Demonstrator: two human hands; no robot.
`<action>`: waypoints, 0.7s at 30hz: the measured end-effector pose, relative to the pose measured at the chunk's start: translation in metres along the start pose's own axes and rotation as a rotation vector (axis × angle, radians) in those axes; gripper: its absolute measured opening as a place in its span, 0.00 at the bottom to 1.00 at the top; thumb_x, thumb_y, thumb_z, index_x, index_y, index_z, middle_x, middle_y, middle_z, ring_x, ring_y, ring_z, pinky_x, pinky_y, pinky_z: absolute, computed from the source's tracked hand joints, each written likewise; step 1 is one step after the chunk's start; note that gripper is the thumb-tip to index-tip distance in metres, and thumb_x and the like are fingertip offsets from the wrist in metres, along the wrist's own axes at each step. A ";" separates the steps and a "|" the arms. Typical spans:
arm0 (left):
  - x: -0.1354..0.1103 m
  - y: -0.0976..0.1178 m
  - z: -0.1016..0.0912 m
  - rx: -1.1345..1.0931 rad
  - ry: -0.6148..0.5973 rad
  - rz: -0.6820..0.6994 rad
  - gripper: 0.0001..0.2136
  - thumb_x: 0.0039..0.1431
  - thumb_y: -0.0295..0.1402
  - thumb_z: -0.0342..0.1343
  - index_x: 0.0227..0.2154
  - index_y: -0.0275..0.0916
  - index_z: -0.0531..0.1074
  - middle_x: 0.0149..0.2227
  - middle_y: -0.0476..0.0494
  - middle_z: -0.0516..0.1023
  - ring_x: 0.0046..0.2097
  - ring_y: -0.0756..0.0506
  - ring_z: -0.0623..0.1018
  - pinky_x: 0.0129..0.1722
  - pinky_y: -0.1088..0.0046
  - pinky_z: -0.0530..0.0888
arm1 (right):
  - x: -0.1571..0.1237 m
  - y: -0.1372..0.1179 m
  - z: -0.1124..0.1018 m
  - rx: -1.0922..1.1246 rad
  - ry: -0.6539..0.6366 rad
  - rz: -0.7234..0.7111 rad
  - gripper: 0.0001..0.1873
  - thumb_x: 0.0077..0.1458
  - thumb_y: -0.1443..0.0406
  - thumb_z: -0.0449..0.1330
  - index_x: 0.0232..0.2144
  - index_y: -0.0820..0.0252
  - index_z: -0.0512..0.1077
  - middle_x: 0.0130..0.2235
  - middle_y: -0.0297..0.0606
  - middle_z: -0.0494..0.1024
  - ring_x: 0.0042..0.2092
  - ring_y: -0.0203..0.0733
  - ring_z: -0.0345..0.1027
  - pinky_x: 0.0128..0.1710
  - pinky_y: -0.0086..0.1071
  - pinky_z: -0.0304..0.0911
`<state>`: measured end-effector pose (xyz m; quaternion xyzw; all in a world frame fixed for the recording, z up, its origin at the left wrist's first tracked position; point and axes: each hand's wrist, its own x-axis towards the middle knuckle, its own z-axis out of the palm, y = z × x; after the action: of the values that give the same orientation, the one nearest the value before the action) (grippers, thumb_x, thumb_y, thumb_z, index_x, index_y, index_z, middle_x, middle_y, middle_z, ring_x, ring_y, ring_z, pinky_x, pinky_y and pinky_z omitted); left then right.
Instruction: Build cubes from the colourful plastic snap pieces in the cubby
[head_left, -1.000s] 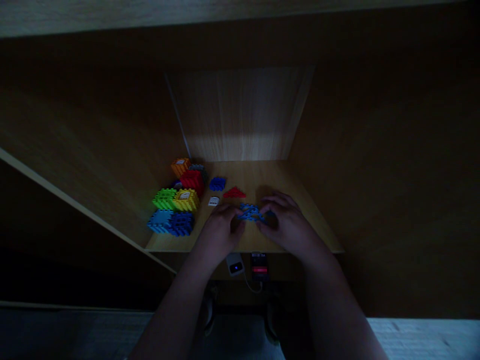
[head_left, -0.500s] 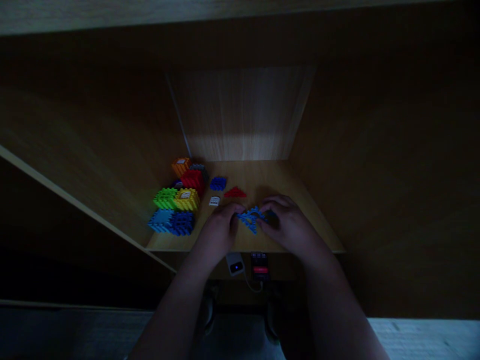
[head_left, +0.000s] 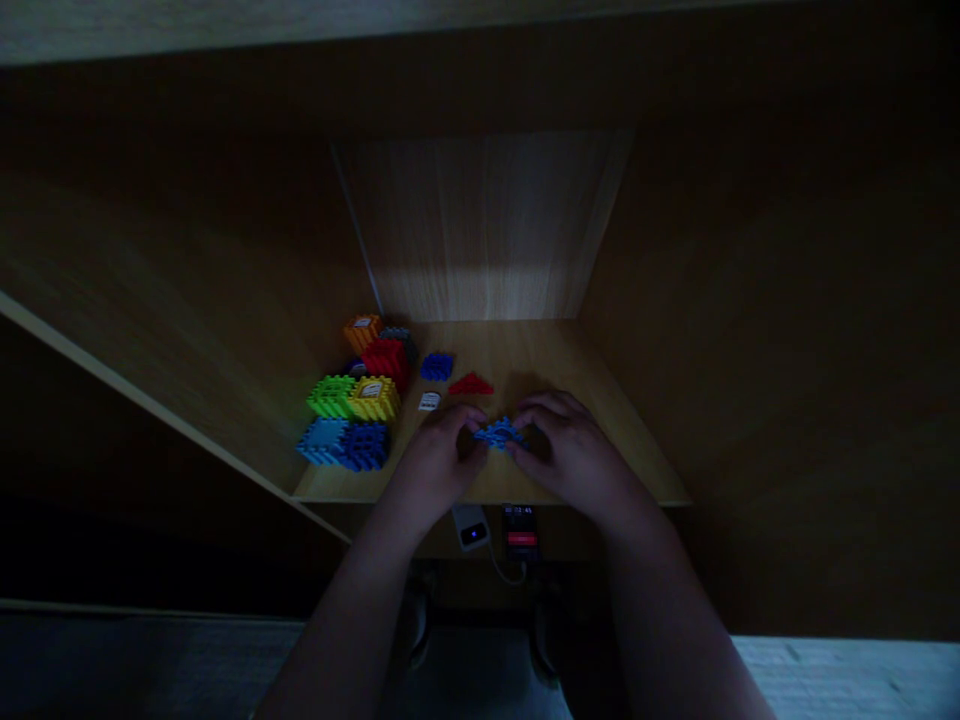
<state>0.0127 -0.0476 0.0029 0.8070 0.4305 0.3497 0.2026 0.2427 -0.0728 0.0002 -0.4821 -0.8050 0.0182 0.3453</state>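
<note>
Between my two hands are blue toothed building tiles (head_left: 498,433), held over the front part of the wooden shelf. My left hand (head_left: 444,452) is closed, pinching their left end between thumb and fingers. On the other side, my right hand (head_left: 561,438) pinches the right end; its fingertips partly cover the pieces. Just beyond the fingers lies a red triangular tile (head_left: 471,384). A small white piece (head_left: 430,401) sits left of it, with a small stack of dark blue tiles (head_left: 436,367) behind.
Stacks of tiles stand along the left wall: yellow (head_left: 375,398), green (head_left: 331,396), light blue (head_left: 322,441), dark blue (head_left: 366,446), red (head_left: 386,360) and orange (head_left: 363,331). Wooden walls enclose the shelf (head_left: 600,470). Below its front edge are a white device (head_left: 471,528) and a lit phone-like screen (head_left: 521,532).
The blue tiles between my hands have changed from a spread, angled shape with a point hanging down to a flatter, more compact one. My right hand has shifted slightly left.
</note>
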 end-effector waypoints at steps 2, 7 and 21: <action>0.000 0.000 0.000 0.003 0.000 -0.017 0.13 0.60 0.23 0.63 0.46 0.42 0.76 0.44 0.44 0.83 0.49 0.40 0.83 0.54 0.59 0.78 | 0.000 -0.001 0.000 -0.008 0.002 0.001 0.05 0.62 0.62 0.69 0.41 0.52 0.77 0.50 0.41 0.81 0.54 0.52 0.74 0.60 0.53 0.69; -0.001 -0.001 -0.001 0.009 -0.001 0.005 0.14 0.59 0.22 0.63 0.46 0.42 0.76 0.44 0.45 0.84 0.49 0.41 0.83 0.53 0.62 0.78 | 0.000 0.001 0.001 -0.009 -0.009 -0.010 0.06 0.62 0.61 0.69 0.41 0.52 0.78 0.50 0.41 0.82 0.54 0.52 0.75 0.62 0.54 0.68; -0.001 -0.001 -0.001 0.012 0.001 -0.043 0.11 0.60 0.22 0.63 0.43 0.42 0.77 0.42 0.47 0.84 0.47 0.41 0.83 0.51 0.62 0.78 | -0.004 0.008 -0.001 -0.093 0.009 0.043 0.07 0.60 0.60 0.72 0.40 0.52 0.81 0.51 0.42 0.82 0.57 0.56 0.74 0.64 0.58 0.67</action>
<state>0.0113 -0.0479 0.0030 0.7987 0.4498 0.3432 0.2049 0.2504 -0.0720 -0.0043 -0.5148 -0.7929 -0.0139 0.3257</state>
